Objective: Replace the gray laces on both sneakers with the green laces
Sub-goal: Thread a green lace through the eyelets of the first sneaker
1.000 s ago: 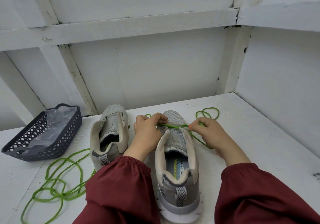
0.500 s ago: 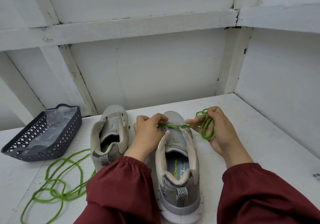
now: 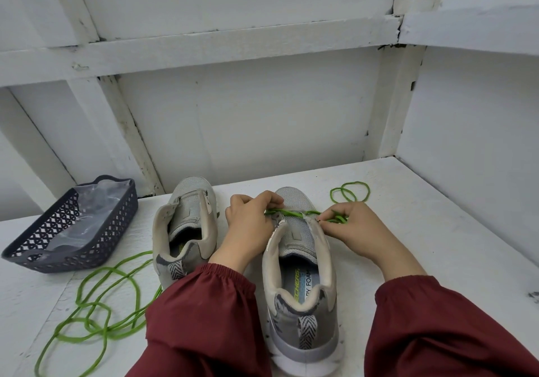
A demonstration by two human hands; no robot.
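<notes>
Two gray sneakers stand heels toward me on the white table. The right sneaker [image 3: 300, 277] has a green lace [image 3: 291, 212] threaded across its front eyelets. My left hand [image 3: 248, 225] pinches the lace at the shoe's left side. My right hand [image 3: 354, 228] pinches it at the right side, with a bunch of lace gathered in its fingers. More of that lace loops on the table beyond my right hand [image 3: 350, 191]. The left sneaker [image 3: 186, 228] has no lace in it. A second green lace [image 3: 96, 312] lies in loose coils at the left front.
A dark plastic basket [image 3: 87, 248] with a clear bag inside sits at the far left. White walls with wooden framing close off the back and right. The table's surface [image 3: 437, 245] runs to the right wall.
My right hand has come back down beside the shoe's right eyelets from its raised position. The lace loops it held up now lie on the table behind it. My left hand stays put.
</notes>
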